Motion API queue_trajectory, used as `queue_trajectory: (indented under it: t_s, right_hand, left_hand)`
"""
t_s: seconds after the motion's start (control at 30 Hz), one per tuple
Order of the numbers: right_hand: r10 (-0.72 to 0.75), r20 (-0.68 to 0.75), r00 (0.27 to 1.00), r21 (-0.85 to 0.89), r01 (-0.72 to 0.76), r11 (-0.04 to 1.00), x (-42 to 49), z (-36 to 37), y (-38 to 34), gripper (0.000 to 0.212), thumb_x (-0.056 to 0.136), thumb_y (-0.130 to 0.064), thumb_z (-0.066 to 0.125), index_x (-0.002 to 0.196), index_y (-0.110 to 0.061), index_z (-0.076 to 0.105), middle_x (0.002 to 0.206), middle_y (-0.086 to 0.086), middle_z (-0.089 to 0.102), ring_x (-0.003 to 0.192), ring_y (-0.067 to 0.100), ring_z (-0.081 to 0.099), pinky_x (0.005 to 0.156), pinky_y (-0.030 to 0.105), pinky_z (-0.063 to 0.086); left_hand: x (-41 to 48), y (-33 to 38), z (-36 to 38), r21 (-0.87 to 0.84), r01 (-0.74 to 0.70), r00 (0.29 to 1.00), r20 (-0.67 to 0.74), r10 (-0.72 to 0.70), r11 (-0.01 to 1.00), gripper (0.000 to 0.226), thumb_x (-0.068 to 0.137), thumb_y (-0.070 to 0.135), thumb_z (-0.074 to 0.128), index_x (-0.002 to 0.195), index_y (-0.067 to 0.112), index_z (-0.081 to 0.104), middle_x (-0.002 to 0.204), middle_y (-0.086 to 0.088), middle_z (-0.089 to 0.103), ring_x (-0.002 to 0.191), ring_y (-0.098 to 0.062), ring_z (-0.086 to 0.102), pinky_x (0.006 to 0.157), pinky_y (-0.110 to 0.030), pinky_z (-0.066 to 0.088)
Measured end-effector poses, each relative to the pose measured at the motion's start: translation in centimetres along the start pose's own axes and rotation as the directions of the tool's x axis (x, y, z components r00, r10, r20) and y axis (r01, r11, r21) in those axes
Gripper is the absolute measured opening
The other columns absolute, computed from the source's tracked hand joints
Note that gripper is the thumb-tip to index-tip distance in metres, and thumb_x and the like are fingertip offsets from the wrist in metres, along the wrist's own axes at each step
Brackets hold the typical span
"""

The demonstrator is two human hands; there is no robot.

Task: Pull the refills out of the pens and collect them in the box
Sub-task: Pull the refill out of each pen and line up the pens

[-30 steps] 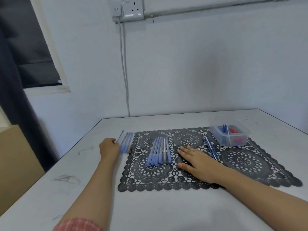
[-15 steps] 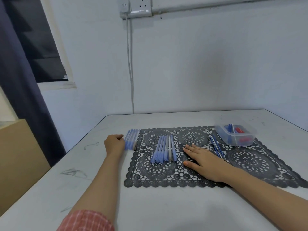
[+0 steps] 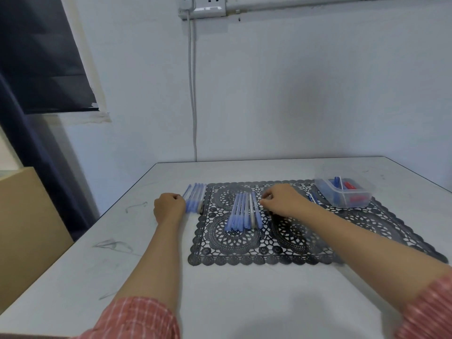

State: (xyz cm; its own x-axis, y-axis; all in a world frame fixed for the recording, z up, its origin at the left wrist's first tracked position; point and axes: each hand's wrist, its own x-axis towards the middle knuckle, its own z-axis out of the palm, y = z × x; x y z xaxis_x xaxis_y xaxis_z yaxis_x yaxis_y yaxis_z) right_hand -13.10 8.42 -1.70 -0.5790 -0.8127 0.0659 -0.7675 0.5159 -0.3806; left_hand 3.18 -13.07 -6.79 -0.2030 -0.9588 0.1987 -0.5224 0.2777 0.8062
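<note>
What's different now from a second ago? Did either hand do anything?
The right hand, flat on the black lace mat before, has curled its fingers and shifted left to the middle bunch of pens; whether it pinches one is unclear. The left hand stays curled against the left row of pens; the box is unmoved.

We see a soft, cool, rather dim light with a bluish cast. It is evenly spread and gives no glare. A faint, broad shadow lies on the wall point(image 3: 305, 106), and another soft one darkens the near part of the counter point(image 3: 256, 321). The right hand point(image 3: 283, 200) is smeared, its fingers hard to tell apart, and the pens point(image 3: 243, 214) beside it look soft. The dark curtain point(image 3: 31, 155) at the left edge is blurred. The wide lens bows the conduit point(image 3: 318, 2) along the top and splays the counter's sides.
</note>
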Motion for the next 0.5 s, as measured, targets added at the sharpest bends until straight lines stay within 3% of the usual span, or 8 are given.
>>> queue_trajectory:
  t_s: [0.07, 0.13, 0.2, 0.27, 0.43, 0.5]
  right_hand:
    - [0.063, -0.005, 0.998, 0.049, -0.063, 0.997, 1.3, 0.5, -0.5, 0.035, 0.088, -0.023, 0.052, 0.109, 0.003, 0.064, 0.112, 0.019, 0.065, 0.103, 0.032, 0.061, 0.088, 0.040, 0.051]
    - [0.108, -0.004, 0.994, 0.089, -0.107, 0.990, 2.3, 0.9, -0.8, 0.034, 0.087, -0.021, 0.053, 0.106, 0.005, 0.065, 0.109, 0.021, 0.065, 0.097, 0.033, 0.063, 0.086, 0.043, 0.052]
    - [0.134, -0.003, 0.991, 0.088, -0.134, 0.987, 2.6, 1.0, -1.3, 0.028, 0.086, -0.021, 0.053, 0.087, 0.004, 0.067, 0.087, 0.018, 0.067, 0.069, 0.023, 0.058, 0.069, 0.036, 0.054]
    - [0.168, -0.003, 0.986, 0.063, -0.167, 0.984, 2.8, 1.0, -1.7, 0.021, 0.085, -0.019, 0.054, 0.068, -0.007, 0.052, 0.060, 0.007, 0.049, 0.054, 0.015, 0.038, 0.049, 0.027, 0.038]
    - [0.209, 0.018, 0.978, 0.032, -0.210, 0.977, 3.0, 1.2, -2.1, 0.031, 0.082, -0.013, 0.057, 0.057, -0.013, 0.039, 0.053, 0.000, 0.034, 0.047, 0.013, 0.029, 0.042, 0.021, 0.026]
    - [0.211, 0.022, 0.977, 0.018, -0.212, 0.977, 3.0, 1.2, -2.2, 0.036, 0.085, -0.013, 0.056, 0.055, -0.014, 0.036, 0.053, 0.000, 0.034, 0.045, 0.012, 0.028, 0.041, 0.020, 0.025]
  left_hand:
    - [0.2, -0.2, 0.1, -0.003, 0.002, 1.000, 0.002, -0.002, 1.000, 0.031, 0.080, 0.005, 0.046, 0.050, 0.013, 0.043, 0.053, -0.008, 0.046, 0.061, -0.029, 0.043, 0.056, -0.031, 0.034]
    - [0.4, -0.3, 0.2, -0.016, 0.014, 1.000, 0.008, -0.014, 1.000, 0.026, 0.081, 0.008, 0.047, 0.056, 0.012, 0.054, 0.066, -0.014, 0.060, 0.069, -0.035, 0.054, 0.060, -0.031, 0.040]
    - [0.5, -0.5, 0.3, -0.021, 0.020, 1.000, 0.016, -0.020, 1.000, 0.025, 0.081, 0.009, 0.047, 0.058, 0.012, 0.055, 0.076, -0.018, 0.064, 0.078, -0.038, 0.059, 0.061, -0.029, 0.040]
    - [0.8, -0.6, 0.5, -0.018, 0.030, 0.999, 0.022, -0.029, 0.999, 0.024, 0.081, 0.010, 0.047, 0.060, 0.012, 0.058, 0.080, -0.018, 0.065, 0.083, -0.038, 0.058, 0.064, -0.031, 0.043]
    - [0.8, -0.5, 0.5, -0.004, 0.040, 0.999, 0.025, -0.040, 0.999, 0.023, 0.080, 0.010, 0.046, 0.066, 0.013, 0.064, 0.084, -0.016, 0.065, 0.090, -0.036, 0.056, 0.074, -0.037, 0.048]
    - [0.7, -0.4, 0.5, -0.007, 0.039, 0.999, 0.019, -0.039, 0.999, 0.023, 0.081, 0.011, 0.047, 0.080, 0.013, 0.069, 0.092, -0.015, 0.067, 0.095, -0.036, 0.056, 0.080, -0.038, 0.048]
